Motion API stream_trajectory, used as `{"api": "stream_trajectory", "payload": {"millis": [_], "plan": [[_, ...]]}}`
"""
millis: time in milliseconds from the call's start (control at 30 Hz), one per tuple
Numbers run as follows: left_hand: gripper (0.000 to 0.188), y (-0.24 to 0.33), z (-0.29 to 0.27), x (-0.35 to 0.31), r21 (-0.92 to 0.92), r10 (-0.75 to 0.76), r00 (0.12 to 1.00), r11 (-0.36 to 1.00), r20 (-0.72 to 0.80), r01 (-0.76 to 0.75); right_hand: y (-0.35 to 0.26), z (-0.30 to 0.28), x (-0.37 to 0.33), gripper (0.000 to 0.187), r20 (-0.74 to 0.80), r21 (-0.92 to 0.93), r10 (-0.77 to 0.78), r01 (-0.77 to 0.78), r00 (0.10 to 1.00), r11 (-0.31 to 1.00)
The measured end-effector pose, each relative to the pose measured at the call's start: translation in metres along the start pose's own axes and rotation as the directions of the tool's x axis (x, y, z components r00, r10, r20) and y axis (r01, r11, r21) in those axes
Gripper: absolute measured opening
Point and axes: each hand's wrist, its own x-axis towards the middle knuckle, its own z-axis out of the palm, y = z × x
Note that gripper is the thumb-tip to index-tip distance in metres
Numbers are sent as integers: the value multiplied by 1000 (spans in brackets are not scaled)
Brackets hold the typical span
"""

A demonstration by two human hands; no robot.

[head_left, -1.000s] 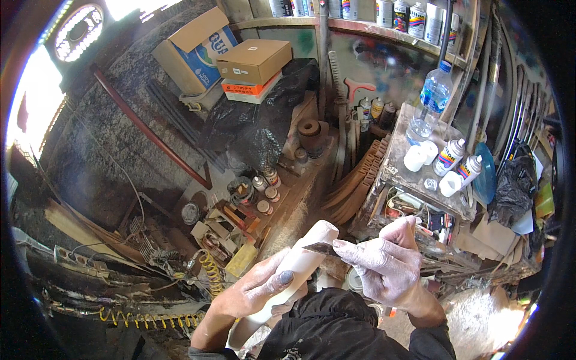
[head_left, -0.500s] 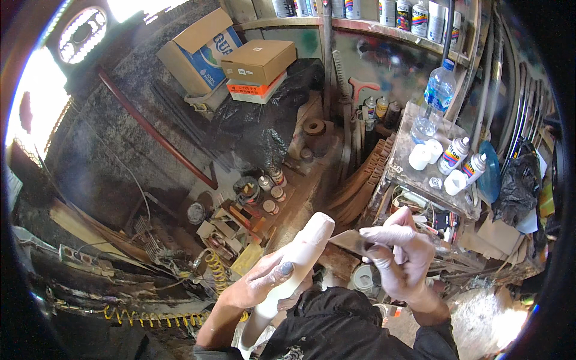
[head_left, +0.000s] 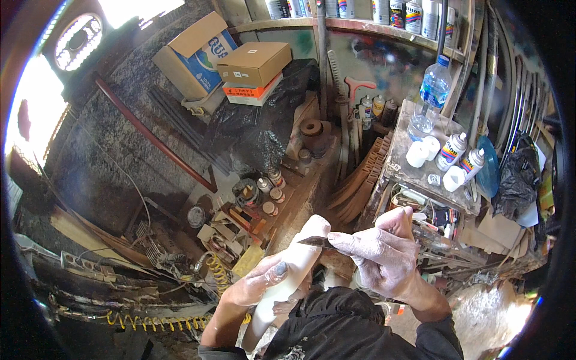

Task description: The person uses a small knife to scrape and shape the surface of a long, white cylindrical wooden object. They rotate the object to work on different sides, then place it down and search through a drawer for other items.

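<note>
My left hand (head_left: 259,285) is wrapped around a long, white, rounded piece (head_left: 298,259) that slants up and to the right in front of my chest. The piece narrows near its upper end into a blunt tip, and its lower end runs down beside my dark top. White dust coats my fingers. In my right hand (head_left: 384,255), pinched between thumb and fingers, is a thin, dark, flat scraper-like blade (head_left: 316,242). Its blade lies against the white piece just below the tip. The part inside my fingers is hidden.
A wooden stand (head_left: 401,157) at right holds spray cans (head_left: 451,150), white cups and a plastic bottle (head_left: 433,90). Cardboard boxes (head_left: 255,63) sit on black plastic at the back. Small jars (head_left: 270,208) stand left of centre, above a coiled yellow hose (head_left: 219,273).
My right hand has moved left and turned, bringing the dark blade from beside the white piece onto its surface. My left hand keeps its hold, and the view has shifted slightly.
</note>
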Motion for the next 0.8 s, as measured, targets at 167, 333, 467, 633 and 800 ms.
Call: {"api": "stream_trajectory", "payload": {"millis": [167,333,467,633,800], "plan": [[64,1,-9,-2,-42,-63,994,997,88,67,1,1,-6,32,42,-3,2,-2,999,1000],[63,-5,-14,2,-30,-46,996,998,77,48,7,2,-8,42,91,-41,-45,48,995,998],[62,-11,-12,6,76,-4,1000,997,-9,4,15,3,1,37,105,116,19,-31,994,993],[57,-17,-11,11,-138,-78,993,986,92,90,12,1,-1,25,118,689,402,-366,908,626],[57,-39,-3,31,-207,-29,989,977,145,59,11,-5,-11,34,5,459,476,-425,880,780]]}}
